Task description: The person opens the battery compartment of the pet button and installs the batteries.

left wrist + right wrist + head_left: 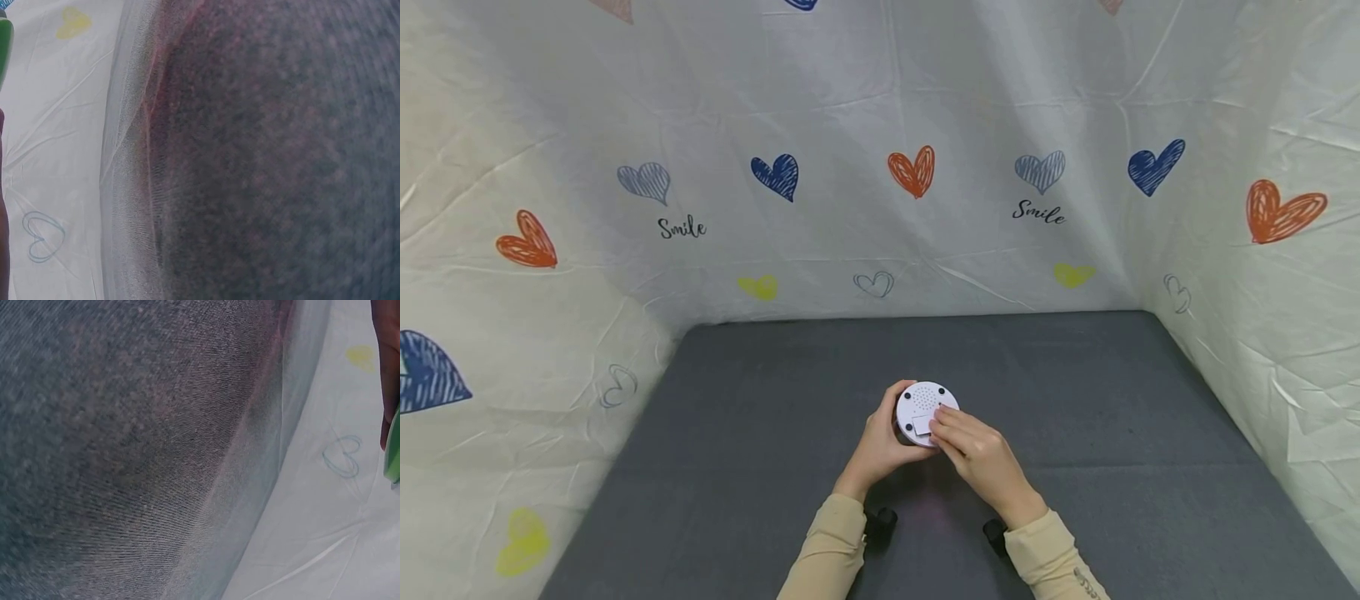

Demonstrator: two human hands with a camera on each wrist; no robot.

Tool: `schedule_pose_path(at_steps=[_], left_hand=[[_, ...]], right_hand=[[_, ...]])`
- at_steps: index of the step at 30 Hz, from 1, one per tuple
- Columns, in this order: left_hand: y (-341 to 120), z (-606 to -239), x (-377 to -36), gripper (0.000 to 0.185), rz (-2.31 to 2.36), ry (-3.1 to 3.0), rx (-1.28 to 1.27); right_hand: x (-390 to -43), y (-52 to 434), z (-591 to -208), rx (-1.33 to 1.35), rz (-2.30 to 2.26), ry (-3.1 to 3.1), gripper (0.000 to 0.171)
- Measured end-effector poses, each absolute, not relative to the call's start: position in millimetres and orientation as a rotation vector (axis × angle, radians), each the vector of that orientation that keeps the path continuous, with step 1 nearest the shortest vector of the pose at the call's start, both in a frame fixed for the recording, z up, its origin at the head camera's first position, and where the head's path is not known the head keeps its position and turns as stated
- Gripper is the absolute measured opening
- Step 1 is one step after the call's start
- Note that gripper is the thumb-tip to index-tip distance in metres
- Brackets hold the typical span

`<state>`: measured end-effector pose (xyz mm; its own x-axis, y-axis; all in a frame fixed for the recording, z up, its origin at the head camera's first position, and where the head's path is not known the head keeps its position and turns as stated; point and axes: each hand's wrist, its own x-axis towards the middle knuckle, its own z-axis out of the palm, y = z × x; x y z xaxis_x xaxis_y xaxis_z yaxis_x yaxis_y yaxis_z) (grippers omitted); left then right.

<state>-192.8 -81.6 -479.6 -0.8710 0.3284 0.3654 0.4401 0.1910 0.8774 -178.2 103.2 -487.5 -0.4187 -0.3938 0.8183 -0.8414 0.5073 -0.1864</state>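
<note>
A round white device (925, 400) is held above the table with its underside up; small dark feet and a patch of speaker holes show on it. My left hand (880, 437) grips it round the left side. On the underside, the extended fingertips of my right hand (988, 458) touch the area beside a small rectangular battery cover (921, 426). Part of the device's green edge appears in the left wrist view (5, 47) and in the right wrist view (393, 456). The right fingers hide part of the underside, and its lower face is out of sight.
A dark grey cloth-covered table (760, 400) lies beneath both hands. White sheeting (842, 225) printed with hearts and the word Smile encloses its back and sides. A black wrist device (882, 525) sits near the left sleeve, another (996, 536) near the right.
</note>
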Motion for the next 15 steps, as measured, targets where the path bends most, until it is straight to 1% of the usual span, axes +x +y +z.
schedule_pose_path(at_steps=[15], left_hand=[[-83.1, -478.4, -194.1, 0.089, -1.825, -2.29, -0.8]], right_hand=[[-178.8, 101.9, -485.4, 1.004, 0.836, -2.09, 0.028]])
